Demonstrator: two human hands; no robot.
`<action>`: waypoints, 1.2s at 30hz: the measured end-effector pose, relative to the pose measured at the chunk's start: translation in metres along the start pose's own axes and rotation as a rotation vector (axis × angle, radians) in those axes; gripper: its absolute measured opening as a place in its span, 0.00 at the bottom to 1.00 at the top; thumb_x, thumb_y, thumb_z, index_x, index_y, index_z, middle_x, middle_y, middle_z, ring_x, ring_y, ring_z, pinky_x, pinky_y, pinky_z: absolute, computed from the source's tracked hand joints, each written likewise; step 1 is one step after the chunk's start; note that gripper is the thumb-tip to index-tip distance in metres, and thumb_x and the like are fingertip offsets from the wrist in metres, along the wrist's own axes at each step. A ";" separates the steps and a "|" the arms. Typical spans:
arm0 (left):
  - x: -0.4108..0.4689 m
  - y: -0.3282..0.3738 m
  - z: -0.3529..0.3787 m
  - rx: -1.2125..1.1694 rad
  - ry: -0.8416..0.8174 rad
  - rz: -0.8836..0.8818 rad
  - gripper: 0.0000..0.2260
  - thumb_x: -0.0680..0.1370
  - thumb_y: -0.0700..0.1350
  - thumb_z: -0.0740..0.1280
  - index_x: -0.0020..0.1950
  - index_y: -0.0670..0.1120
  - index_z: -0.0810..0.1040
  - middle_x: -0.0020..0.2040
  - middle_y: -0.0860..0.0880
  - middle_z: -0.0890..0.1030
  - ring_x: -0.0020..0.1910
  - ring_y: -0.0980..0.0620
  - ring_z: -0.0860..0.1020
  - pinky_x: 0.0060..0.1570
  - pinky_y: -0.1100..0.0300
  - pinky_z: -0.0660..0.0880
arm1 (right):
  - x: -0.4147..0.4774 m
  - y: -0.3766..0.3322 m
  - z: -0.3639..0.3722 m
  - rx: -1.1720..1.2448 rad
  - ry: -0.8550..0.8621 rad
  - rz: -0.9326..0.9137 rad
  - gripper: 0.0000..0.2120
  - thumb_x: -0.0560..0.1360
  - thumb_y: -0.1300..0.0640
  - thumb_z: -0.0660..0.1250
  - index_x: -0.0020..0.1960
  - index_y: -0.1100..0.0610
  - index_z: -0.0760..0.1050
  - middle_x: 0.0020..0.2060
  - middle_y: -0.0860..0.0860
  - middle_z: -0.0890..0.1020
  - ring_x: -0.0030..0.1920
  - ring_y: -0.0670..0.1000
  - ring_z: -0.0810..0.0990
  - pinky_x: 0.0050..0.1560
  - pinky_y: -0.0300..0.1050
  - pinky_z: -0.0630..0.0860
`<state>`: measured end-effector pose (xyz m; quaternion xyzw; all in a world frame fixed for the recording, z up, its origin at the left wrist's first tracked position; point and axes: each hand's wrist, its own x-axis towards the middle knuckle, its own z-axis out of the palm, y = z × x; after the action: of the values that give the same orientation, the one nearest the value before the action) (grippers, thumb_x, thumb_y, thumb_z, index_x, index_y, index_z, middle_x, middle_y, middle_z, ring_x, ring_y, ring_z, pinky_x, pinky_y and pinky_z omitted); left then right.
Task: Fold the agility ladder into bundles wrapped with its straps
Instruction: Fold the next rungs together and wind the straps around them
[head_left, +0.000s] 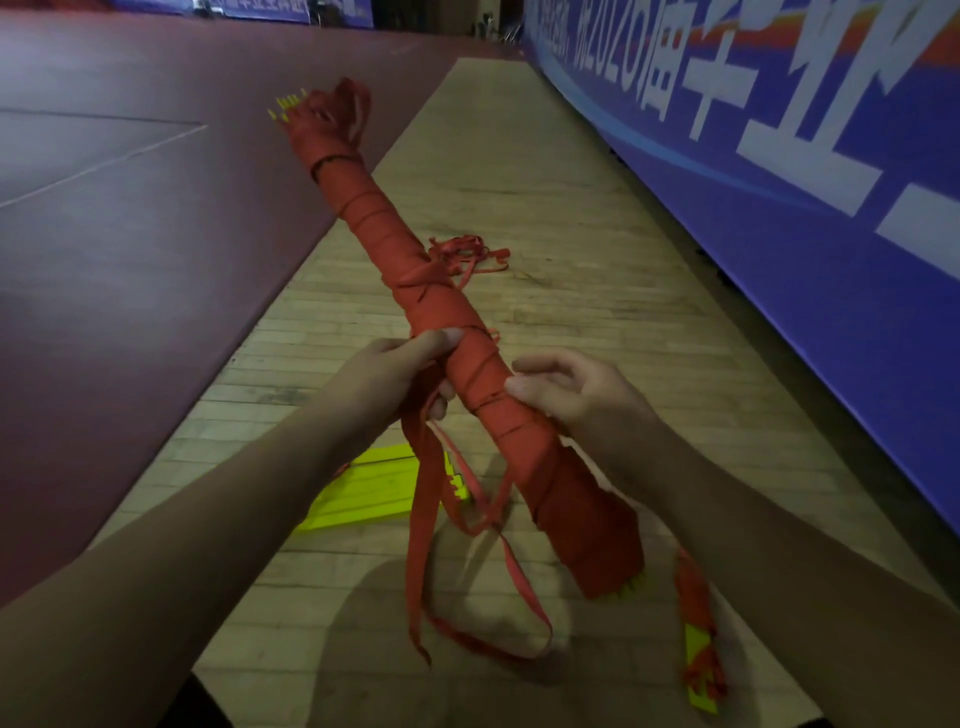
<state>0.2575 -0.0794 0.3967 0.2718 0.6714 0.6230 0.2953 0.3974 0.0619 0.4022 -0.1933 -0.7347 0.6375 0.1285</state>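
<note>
A long ladder bundle (395, 249) wrapped in red strap runs from lower right up to the middle, with yellow rung tips showing at both ends. My left hand (384, 379) grips it near the middle from the left, thumb on top. My right hand (566, 389) rests its thumb and curled fingers against the bundle's right side. Loose red strap ends (467, 519) hang from under my left hand and loop down to the floor.
Yellow rungs (369, 488) lie flat on the wooden floor (519, 156) below the bundle. A tangle of red strap (467, 254) lies further off. Another small red-wrapped yellow piece (698, 639) lies at lower right. A blue banner wall (779, 182) runs along the right; dark red matting (130, 208) covers the left.
</note>
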 end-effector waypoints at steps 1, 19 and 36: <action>-0.001 0.000 -0.001 -0.013 -0.042 0.020 0.18 0.78 0.52 0.66 0.33 0.41 0.77 0.27 0.45 0.76 0.26 0.49 0.72 0.30 0.58 0.67 | 0.000 0.000 -0.005 0.103 -0.077 0.070 0.08 0.76 0.57 0.71 0.55 0.57 0.79 0.44 0.51 0.85 0.39 0.44 0.83 0.39 0.36 0.77; 0.003 0.011 -0.046 -0.066 -0.457 -0.187 0.17 0.69 0.47 0.77 0.45 0.37 0.75 0.33 0.40 0.78 0.38 0.42 0.85 0.36 0.57 0.82 | -0.005 0.007 -0.012 -0.004 0.007 -0.011 0.12 0.72 0.62 0.75 0.51 0.61 0.74 0.39 0.58 0.86 0.39 0.55 0.87 0.40 0.50 0.81; 0.004 -0.009 0.000 -0.153 0.213 -0.074 0.11 0.76 0.49 0.72 0.44 0.43 0.77 0.28 0.50 0.72 0.24 0.52 0.67 0.25 0.61 0.64 | 0.006 0.026 0.027 -0.536 0.260 -0.375 0.12 0.73 0.51 0.73 0.51 0.53 0.74 0.50 0.51 0.75 0.42 0.43 0.76 0.43 0.32 0.73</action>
<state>0.2552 -0.0774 0.3871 0.1560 0.6592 0.6862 0.2651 0.3833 0.0439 0.3721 -0.1615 -0.8762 0.3571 0.2806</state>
